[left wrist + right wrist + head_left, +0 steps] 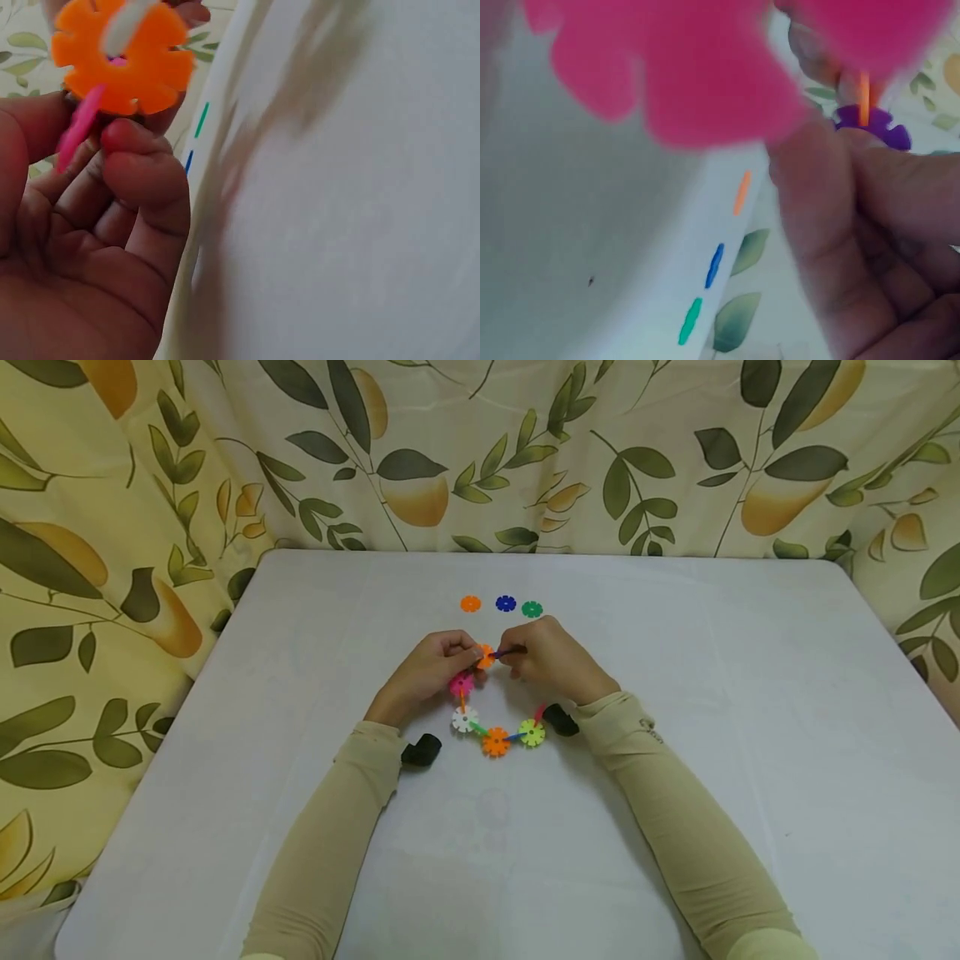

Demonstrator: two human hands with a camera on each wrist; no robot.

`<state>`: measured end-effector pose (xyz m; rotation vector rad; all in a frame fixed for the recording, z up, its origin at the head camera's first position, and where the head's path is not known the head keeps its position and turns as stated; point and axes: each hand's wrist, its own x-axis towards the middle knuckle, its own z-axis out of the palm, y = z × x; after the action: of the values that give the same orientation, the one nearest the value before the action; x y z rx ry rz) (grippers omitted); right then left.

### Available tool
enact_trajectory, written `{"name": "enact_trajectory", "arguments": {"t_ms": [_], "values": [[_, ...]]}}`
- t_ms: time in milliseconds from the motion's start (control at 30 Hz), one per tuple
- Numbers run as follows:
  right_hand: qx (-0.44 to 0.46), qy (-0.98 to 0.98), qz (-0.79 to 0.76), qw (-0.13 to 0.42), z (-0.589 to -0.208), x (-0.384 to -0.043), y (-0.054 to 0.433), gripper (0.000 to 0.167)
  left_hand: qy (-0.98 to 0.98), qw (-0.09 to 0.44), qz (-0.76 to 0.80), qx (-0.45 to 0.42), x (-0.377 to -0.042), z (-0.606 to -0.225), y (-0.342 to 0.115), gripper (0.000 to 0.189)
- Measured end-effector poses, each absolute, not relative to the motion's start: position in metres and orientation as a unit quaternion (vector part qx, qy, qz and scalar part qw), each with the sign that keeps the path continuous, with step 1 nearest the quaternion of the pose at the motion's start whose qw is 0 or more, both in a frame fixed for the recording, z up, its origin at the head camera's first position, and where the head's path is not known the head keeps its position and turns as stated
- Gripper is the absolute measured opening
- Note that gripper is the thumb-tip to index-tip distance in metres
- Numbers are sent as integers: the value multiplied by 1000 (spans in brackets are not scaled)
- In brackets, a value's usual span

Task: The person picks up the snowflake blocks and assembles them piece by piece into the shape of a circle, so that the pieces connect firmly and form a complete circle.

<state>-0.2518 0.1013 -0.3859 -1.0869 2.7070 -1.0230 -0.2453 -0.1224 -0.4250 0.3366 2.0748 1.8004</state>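
Observation:
A chain of notched plastic interlocking discs hangs in a curve between both hands. In the head view my left hand [431, 667] pinches it near its upper end, by an orange disc [486, 657] and a pink disc [462, 683]. My right hand [558, 658] pinches a purple disc [513, 651], edge-on at the orange one. The right wrist view shows this purple disc [891, 129] between thumb and finger, against an orange disc's edge [865, 97]. Lower in the chain are a white disc [465, 720], another orange disc [496, 742] and a yellow-green disc [532, 733].
Beyond the hands, a loose orange disc [470, 604], a blue disc [506, 603] and a green disc [532, 609] lie in a row on the white table [750, 735]. A leaf-patterned curtain [525, 460] hangs behind the table. Black wrist cameras [422, 751] sit beneath both wrists.

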Motion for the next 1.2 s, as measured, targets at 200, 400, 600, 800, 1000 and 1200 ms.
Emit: {"name": "enact_trajectory", "arguments": {"t_ms": [200,400,600,800,1000,1200], "values": [[-356,877,-321,26,-387,-251,97,11,748,187,624,126,-247,-424,-123,18],[-336,879,-337,34,-389,-255,101,7,744,209,622,128,-248,-421,-127,18],[-293,892,-340,46,-389,-261,113,12,743,228,612,142,-250,-423,-135,24],[-243,906,-347,25,-391,-270,126,15,735,243,612,162,-252,-424,-140,29],[-211,910,-357,21,-398,-281,132,23,724,254,616,179,-251,-424,-141,30],[-225,912,-338,56,-407,-293,134,42,721,260,618,178,-250,-422,-142,28]]}}
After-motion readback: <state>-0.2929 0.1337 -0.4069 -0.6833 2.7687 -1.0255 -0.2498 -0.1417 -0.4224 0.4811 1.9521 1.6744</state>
